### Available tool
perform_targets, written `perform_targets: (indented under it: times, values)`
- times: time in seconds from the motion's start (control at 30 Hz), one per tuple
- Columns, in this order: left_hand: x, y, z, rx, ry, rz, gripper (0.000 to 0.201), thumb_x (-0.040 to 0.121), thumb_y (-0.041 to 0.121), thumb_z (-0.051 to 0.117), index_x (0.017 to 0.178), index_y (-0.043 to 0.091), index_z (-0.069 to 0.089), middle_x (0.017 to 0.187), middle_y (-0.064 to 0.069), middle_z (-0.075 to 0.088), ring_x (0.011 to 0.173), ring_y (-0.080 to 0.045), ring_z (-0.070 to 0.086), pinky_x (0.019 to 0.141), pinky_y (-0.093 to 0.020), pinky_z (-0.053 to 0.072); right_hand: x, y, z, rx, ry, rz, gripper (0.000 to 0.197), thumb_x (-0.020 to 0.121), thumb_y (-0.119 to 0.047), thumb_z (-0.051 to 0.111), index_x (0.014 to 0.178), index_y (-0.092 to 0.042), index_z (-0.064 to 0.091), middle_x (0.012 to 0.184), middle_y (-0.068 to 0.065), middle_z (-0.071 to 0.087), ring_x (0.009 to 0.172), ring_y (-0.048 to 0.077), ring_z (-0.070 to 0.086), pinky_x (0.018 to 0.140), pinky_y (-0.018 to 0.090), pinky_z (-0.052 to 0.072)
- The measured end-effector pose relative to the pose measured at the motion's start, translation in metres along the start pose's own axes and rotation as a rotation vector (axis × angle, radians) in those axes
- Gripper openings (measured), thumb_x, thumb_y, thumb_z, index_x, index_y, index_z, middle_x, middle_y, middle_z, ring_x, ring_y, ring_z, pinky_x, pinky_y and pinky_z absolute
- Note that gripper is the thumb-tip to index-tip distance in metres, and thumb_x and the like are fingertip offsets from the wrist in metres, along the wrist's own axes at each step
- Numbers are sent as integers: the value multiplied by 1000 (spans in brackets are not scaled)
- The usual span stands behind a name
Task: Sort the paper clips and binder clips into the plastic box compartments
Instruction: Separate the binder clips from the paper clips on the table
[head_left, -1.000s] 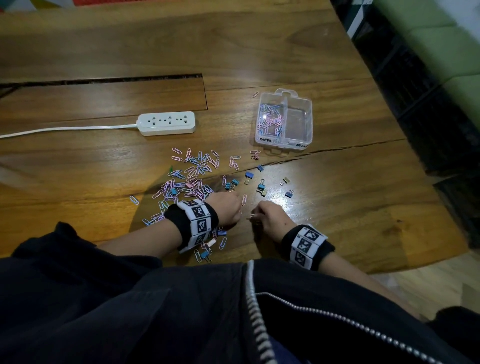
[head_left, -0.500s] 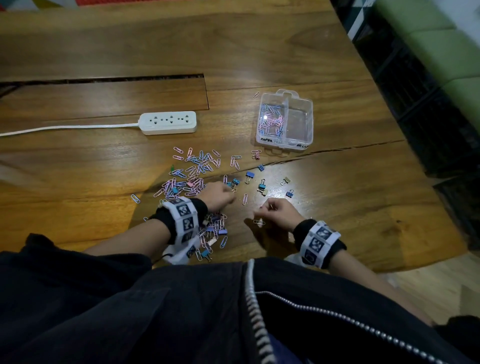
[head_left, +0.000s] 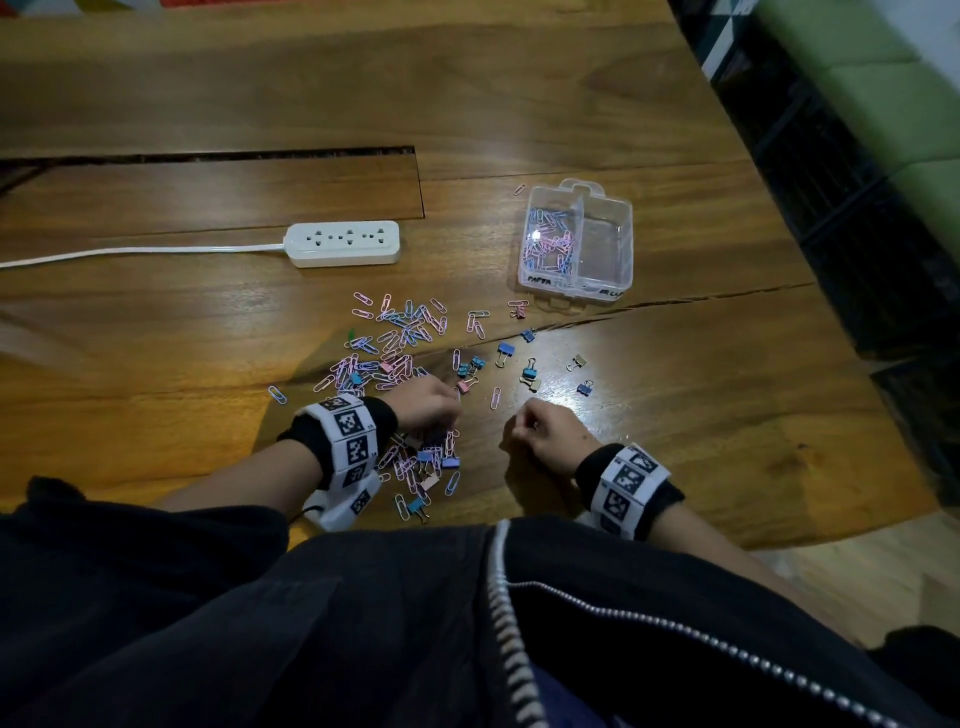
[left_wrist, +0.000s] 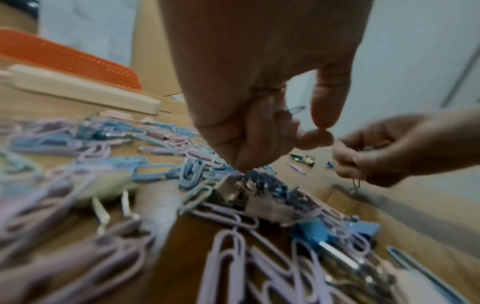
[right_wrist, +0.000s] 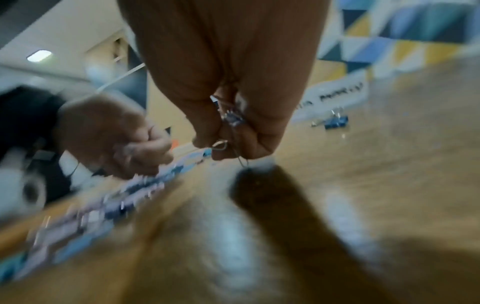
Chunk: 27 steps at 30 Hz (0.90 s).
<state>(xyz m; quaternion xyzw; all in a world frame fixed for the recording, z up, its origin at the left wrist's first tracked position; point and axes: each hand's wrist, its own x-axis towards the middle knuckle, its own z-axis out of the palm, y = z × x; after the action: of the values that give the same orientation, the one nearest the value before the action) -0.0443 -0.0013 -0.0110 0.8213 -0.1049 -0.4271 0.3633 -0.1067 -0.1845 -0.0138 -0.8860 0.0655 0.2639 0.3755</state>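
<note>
Now the right hand (head_left: 545, 434) has moved away from the plastic box (head_left: 576, 241) toward the near counter (head_left: 701, 395) edge, its fingers curled round several binder clips (right_wrist: 232, 120). The left hand (head_left: 423, 402) has shifted over the mixed pile (head_left: 395, 348) short of the box, pinching a paper clip (left_wrist: 296, 109). Judgement: gathering continues. The box's left compartment holds paper clips; its right one appears empty, so no binder clips are sorted yet.

right hand (right_wrist: 228, 115) fisted around small clips (right_wrist: 232, 120), above wooden table (right_wrist: 389, 185)
</note>
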Motion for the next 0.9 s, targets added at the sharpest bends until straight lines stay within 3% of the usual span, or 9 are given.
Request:
perform_targets:
  times: [0.13, 0.23, 0.3, 0.37, 0.47, 0.53, 0.7, 0.77, 0.9]
  values:
    - [-1, -1, 2, 362, 9, 84, 19, 79, 23, 70, 88, 6, 68, 89, -6, 67, 83, -16, 59, 83, -32, 48, 16, 0, -4, 545, 10, 107, 29, 89, 4, 37, 78, -20, 50, 80, 2, 54, 64, 9, 44, 50, 16, 36]
    - [-5, 4, 2, 534, -43, 122, 32, 74, 24, 74, 104, 14, 67, 99, 2, 66, 91, -12, 57, 82, -26, 44, 25, -5, -8, 729, -16, 185, 32, 91, 4, 30, 78, -14, 53, 70, 1, 48, 54, 8, 34, 43, 15, 30]
    - [-5, 5, 3, 680, -59, 121, 30, 76, 25, 72, 104, 16, 66, 100, 2, 66, 95, -15, 59, 82, -28, 45, 30, -9, -7, 680, -14, 180, 30, 95, -8, 32, 75, -15, 53, 64, -2, 41, 53, 8, 33, 44, 15, 29]
    - [-4, 5, 4, 767, -73, 116, 22, 80, 26, 67, 98, 14, 63, 93, 0, 64, 90, -17, 58, 82, -32, 47, 33, -13, -3, 473, 7, 121, 26, 95, -20, 41, 71, -20, 51, 70, -1, 49, 60, 10, 42, 52, 19, 36]
    - [-4, 4, 6, 828, -98, 112, 16, 86, 28, 59, 93, 14, 61, 82, 3, 57, 79, -14, 52, 81, -32, 49, 36, -19, 3, 119, 47, 16, 9, 87, -15, 57, 81, -18, 51, 91, 4, 57, 81, 16, 51, 73, 26, 42]
    - [-5, 0, 6, 823, -116, 110, 18, 89, 29, 54, 93, 12, 60, 81, 2, 56, 78, -13, 52, 79, -31, 49, 38, -22, 5, -54, 64, -26, 12, 85, -10, 58, 95, -16, 55, 98, 6, 57, 87, 16, 49, 79, 28, 41]
    - [-7, -4, -1, 463, -57, 83, 22, 94, 24, 47, 72, 19, 44, 71, 3, 47, 62, -9, 44, 56, -18, 37, 42, -23, 3, -274, 55, -90, 14, 86, -9, 55, 100, -6, 56, 112, 14, 57, 104, 26, 53, 88, 32, 42]
    - [-8, -4, -6, 131, 9, 15, 29, 94, 16, 41, 66, 18, 39, 65, 3, 40, 54, -7, 40, 49, -19, 34, 42, -24, 2, -341, 19, -86, 18, 88, -14, 53, 103, -2, 54, 114, 14, 53, 105, 26, 51, 90, 31, 40]
    - [-11, -3, -15, -591, -66, -70, 26, 88, 9, 34, 62, 12, 38, 46, 4, 39, 30, -6, 30, 33, -12, 25, 39, -21, 2, -368, -4, -76, 15, 89, -17, 52, 97, -4, 52, 108, 11, 43, 88, 17, 42, 91, 30, 41]
